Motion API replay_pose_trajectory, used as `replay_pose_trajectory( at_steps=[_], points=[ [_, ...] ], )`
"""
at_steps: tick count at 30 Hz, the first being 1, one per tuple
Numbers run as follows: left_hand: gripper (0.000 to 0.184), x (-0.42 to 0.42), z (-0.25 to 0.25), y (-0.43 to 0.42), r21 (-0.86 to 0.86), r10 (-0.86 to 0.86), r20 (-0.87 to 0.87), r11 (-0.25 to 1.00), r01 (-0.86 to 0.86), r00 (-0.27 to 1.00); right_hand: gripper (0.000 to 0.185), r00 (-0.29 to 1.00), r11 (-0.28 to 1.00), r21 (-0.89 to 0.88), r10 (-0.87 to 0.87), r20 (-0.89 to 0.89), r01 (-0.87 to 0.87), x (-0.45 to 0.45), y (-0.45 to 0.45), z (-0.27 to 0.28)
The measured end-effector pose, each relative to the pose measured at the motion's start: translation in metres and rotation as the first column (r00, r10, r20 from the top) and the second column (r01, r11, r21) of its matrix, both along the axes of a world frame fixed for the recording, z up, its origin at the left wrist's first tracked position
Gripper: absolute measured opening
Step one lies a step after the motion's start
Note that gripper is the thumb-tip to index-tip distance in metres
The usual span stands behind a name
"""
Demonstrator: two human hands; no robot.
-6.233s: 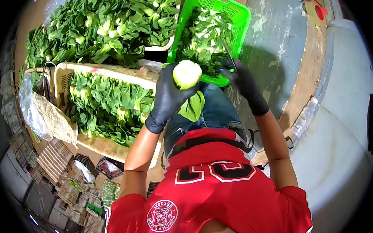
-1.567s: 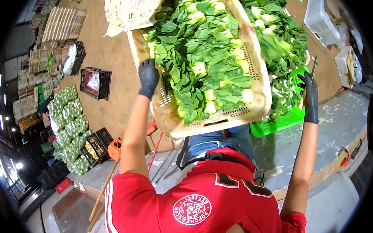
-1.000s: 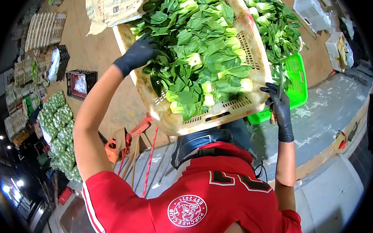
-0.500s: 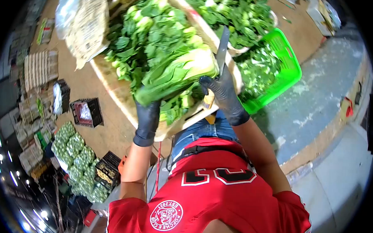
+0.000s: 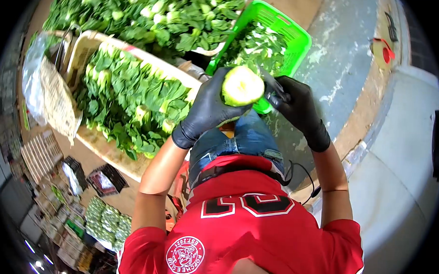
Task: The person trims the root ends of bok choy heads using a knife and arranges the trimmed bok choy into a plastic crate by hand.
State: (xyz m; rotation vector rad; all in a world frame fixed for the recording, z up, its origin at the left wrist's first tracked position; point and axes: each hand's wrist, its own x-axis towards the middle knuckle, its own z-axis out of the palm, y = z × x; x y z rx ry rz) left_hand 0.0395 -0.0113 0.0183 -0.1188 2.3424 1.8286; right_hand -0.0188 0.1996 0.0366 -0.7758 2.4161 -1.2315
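A head of bok choy (image 5: 242,86) points its pale, round cut base up toward me. Wrapped around its side is my left hand (image 5: 206,107), in a black glove. My right hand (image 5: 298,105), also black-gloved, is closed on a knife (image 5: 275,87) just right of the base. The blade is blurred and partly hidden, so I cannot tell whether it touches the bok choy. Below and behind my hands, a green crate (image 5: 297,48) holds loose trimmed leaves (image 5: 261,47).
To the left stands a beige crate (image 5: 91,138) full of bok choy heads. Another heap of greens (image 5: 151,14) lies beyond it. Plastic and a woven sheet (image 5: 56,95) hang over the crate's far left end. Bagged produce (image 5: 105,222) and dark crates (image 5: 106,179) sit at lower left.
The bok choy has come from above the beige crate to in front of my body, its base turned up toward me. My right hand has brought the knife beside it. My view has shifted rightward.
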Motion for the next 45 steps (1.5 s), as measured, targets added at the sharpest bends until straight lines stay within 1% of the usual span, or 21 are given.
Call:
replay_pose_trajectory(
  at_steps=[3, 6, 7, 12, 13, 14, 15, 18, 20, 22, 23, 26, 27, 30, 31, 34, 35, 38, 39, 42, 45],
  points=[
    [0.066, -0.019, -0.007, 0.028, -0.105, -0.010, -0.155, 0.994, -0.006, 0.988, 0.015, 0.956, 0.948, 0.311, 0.033, -0.290, 0.062, 0.000, 0.028, -0.002],
    [0.059, -0.025, -0.011, 0.052, -0.065, -0.032, -0.047, 0.997, 0.029, 0.998, 0.017, 0.942, 0.941, 0.331, 0.052, -0.331, 0.064, -0.001, 0.038, -0.013],
    [0.059, -0.027, -0.009, 0.058, -0.081, -0.043, -0.050, 0.996, 0.039, 0.998, 0.018, 0.924, 0.970, 0.235, 0.028, -0.381, 0.068, -0.001, 0.040, -0.012],
    [0.059, -0.031, -0.009, 0.074, -0.132, -0.124, -0.092, 0.985, 0.111, 0.988, 0.015, 0.937, 0.971, 0.234, 0.028, -0.349, 0.058, -0.010, 0.076, -0.058],
    [0.061, -0.030, -0.013, 0.077, -0.146, -0.135, -0.091, 0.982, 0.121, 0.987, 0.018, 0.873, 0.887, 0.461, 0.193, -0.447, 0.040, -0.018, 0.104, -0.106],
    [0.063, -0.030, -0.009, 0.080, -0.162, -0.154, -0.143, 0.978, 0.131, 0.978, 0.021, 0.975, 0.797, 0.601, -0.176, 0.138, 0.059, -0.025, 0.136, -0.149],
    [0.064, -0.031, -0.011, 0.081, -0.157, -0.151, -0.164, 0.980, 0.126, 0.975, 0.027, 0.874, 0.795, 0.597, -0.362, 0.324, 0.108, -0.024, 0.144, -0.134],
    [0.067, -0.037, -0.028, 0.083, -0.217, -0.168, -0.111, 0.966, 0.141, 0.980, 0.031, 0.868, 0.865, 0.302, -0.465, 0.177, 0.401, -0.009, 0.130, -0.089],
    [0.070, -0.041, -0.039, 0.090, -0.292, -0.171, -0.154, 0.949, 0.120, 0.973, 0.044, 0.870, 0.888, -0.186, -0.338, 0.358, 0.421, 0.002, 0.095, -0.072],
    [0.072, -0.039, -0.037, 0.096, -0.474, -0.211, -0.180, 0.874, 0.104, 0.961, 0.053, 0.959, 0.947, -0.160, -0.284, -0.007, 0.279, 0.004, 0.056, -0.045],
    [0.072, -0.041, -0.035, 0.096, -0.407, -0.219, -0.177, 0.904, 0.132, 0.959, 0.053, 0.943, 0.943, -0.001, -0.334, 0.005, 0.334, 0.004, 0.052, -0.050],
    [0.064, -0.050, -0.042, 0.077, -0.181, -0.250, -0.158, 0.958, 0.221, 0.955, 0.053, 0.933, 0.935, -0.055, -0.345, 0.098, 0.351, -0.006, 0.056, -0.057],
    [0.057, -0.054, -0.039, 0.066, 0.033, -0.287, -0.035, 0.957, 0.289, 0.957, 0.052, 0.948, 0.954, -0.086, -0.270, 0.168, 0.287, -0.008, 0.061, -0.056],
    [0.044, -0.078, -0.041, 0.042, 0.217, -0.488, 0.129, 0.863, 0.455, 0.863, 0.046, 0.971, 0.987, -0.131, -0.064, 0.231, 0.097, -0.011, 0.077, -0.058],
    [0.037, -0.091, -0.054, 0.042, 0.138, -0.525, -0.079, 0.836, 0.530, 0.848, 0.045, 0.963, 0.991, -0.120, -0.029, 0.267, 0.063, -0.013, 0.079, -0.056],
    [0.037, -0.107, -0.071, 0.045, -0.250, -0.434, 0.062, 0.865, 0.435, 0.899, 0.043, 0.903, 0.995, -0.073, -0.028, 0.429, 0.066, -0.016, 0.083, -0.048],
    [0.055, -0.105, -0.076, 0.046, -0.539, -0.466, -0.082, 0.765, 0.354, 0.881, 0.042, 0.852, 0.992, -0.031, -0.087, 0.516, 0.120, -0.015, 0.081, -0.038],
    [0.075, -0.073, -0.065, 0.058, -0.102, -0.330, 0.046, 0.937, 0.333, 0.943, 0.042, 0.764, 0.970, 0.044, -0.217, 0.608, 0.240, -0.016, 0.075, -0.030],
    [0.087, -0.067, -0.048, 0.063, 0.140, -0.445, 0.334, 0.895, 0.424, 0.831, 0.042, 0.749, 0.965, 0.063, -0.239, 0.618, 0.255, -0.017, 0.071, -0.033],
    [0.080, -0.043, -0.057, 0.059, 0.424, -0.444, 0.286, 0.853, 0.303, 0.849, 0.036, 0.764, 0.985, 0.056, -0.164, 0.624, 0.165, -0.023, 0.060, -0.039],
    [0.076, -0.031, -0.066, 0.033, 0.511, -0.492, 0.269, 0.802, 0.311, 0.828, 0.029, 0.809, 1.000, -0.013, 0.012, 0.588, -0.005, -0.031, 0.050, -0.049]
  ],
)
